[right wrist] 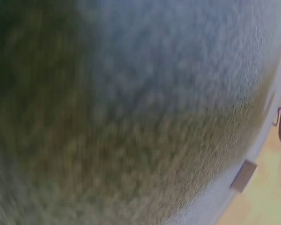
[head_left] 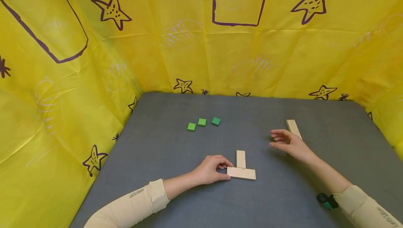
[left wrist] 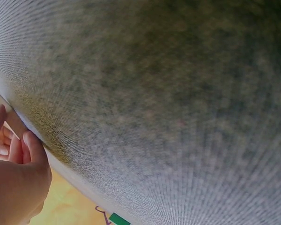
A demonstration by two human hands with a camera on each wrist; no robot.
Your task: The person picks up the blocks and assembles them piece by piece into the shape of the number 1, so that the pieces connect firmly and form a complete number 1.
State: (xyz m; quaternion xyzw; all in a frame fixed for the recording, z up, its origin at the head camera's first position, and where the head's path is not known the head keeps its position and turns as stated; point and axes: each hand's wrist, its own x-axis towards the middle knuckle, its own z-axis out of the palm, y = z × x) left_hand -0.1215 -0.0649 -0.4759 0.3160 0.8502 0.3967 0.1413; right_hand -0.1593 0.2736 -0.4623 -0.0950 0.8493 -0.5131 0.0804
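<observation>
Two pale wooden blocks form a T on the grey table. One block (head_left: 241, 173) lies crosswise, and the other block (head_left: 240, 159) points away from its far long side. My left hand (head_left: 209, 170) pinches the left end of the crosswise block between thumb and fingers; the left wrist view shows this wooden block (left wrist: 15, 121) at the fingertips. Over the table to the right, my right hand (head_left: 291, 145) holds nothing, its fingers loosely bent. Just beyond it lies a third wooden block (head_left: 293, 128), its near end partly hidden by the hand. Only a fingertip shows in the right wrist view.
Two light green squares (head_left: 191, 127) and a darker green square (head_left: 216, 121) lie on the table (head_left: 163, 144) behind the T. A yellow cloth (head_left: 189, 56) with purple drawings borders the table at the back and sides.
</observation>
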